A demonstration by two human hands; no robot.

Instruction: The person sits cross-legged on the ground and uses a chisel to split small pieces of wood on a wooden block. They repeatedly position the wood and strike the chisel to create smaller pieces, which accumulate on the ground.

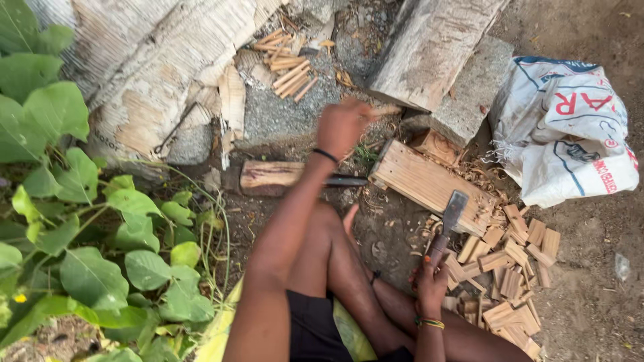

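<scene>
Hatchet (451, 218) gripped in right hand (429, 285), over plank (429, 184); left hand (342, 126) closed, seemingly pinching stick (386, 110); woodchips (510, 268) beside.

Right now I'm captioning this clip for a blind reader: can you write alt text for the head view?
Seated on the ground, a person's right hand grips a flat-bladed metal chopper over a worn wooden chopping block, while the left hand reaches forward holding a thin wooden stick. Cut wood pieces lie heaped beside a white printed sack.

White sack (563, 134) with red and blue print; green leaves (74, 221).
</scene>
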